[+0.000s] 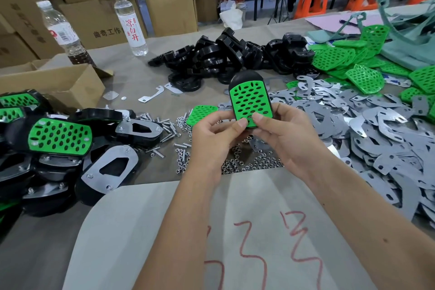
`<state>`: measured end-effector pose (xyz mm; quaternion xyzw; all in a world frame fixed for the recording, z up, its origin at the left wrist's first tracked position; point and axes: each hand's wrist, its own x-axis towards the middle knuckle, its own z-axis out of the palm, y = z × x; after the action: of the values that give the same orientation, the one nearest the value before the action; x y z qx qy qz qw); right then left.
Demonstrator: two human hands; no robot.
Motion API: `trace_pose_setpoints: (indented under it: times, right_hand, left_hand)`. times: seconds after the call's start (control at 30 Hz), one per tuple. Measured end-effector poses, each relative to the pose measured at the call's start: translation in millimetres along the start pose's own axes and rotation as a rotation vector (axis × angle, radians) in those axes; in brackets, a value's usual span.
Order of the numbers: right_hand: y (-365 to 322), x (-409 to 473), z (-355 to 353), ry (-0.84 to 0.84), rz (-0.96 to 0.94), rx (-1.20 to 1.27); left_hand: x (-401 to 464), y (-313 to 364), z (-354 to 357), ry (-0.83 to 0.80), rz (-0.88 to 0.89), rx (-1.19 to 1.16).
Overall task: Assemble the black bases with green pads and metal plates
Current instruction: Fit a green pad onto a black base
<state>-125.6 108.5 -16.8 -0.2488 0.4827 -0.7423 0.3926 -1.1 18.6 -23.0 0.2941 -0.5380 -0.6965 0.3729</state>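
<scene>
Two hands are meeting above the table [146, 82], holding one part between them. Largest nearby: a heap of grey metal plates [367, 129] is spreading to the right of the right hand [286, 135] and running past the wrist. Left of the left hand [213, 135], finished assemblies [58, 139] are piling up, green faces and plated undersides showing. Beyond both hands, loose black bases [230, 54] are lying in a mound, with spare green pads [348, 59] further right of it. A white sheet with red scrawl [247, 242] is lying under the forearms.

The held black base [246, 76] is standing upright, tilted a little, with a perforated green pad [250, 102] seated on its face. Both hands are gripping its lower end; both thumbs are pressing on the pad's bottom edge, fingers curling behind.

Another green pad [202, 113] is lying just beyond the left hand. Bolts [164, 129] are scattering left of the left hand; small nuts [249, 163] are lying beneath both hands.
</scene>
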Motion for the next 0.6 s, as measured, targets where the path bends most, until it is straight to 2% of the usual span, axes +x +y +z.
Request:
trace_pose_setpoints:
  times: [0.2,0.4,0.6]
  right_hand:
    - [-0.7,2.4,-10.2,0.021,-0.034,-0.292]
    - [-2.9,0.5,-10.1,-0.115,0.047,-0.166]
    - [-4.6,-0.2,-9.9,-0.119,0.048,-0.134]
  left_hand:
    - [-0.9,1.2,4.3,0.041,0.044,0.018]
    - [-1.9,1.6,1.4,0.033,0.027,0.012]
    - [-1.6,1.0,0.8,0.053,-0.021,0.009]
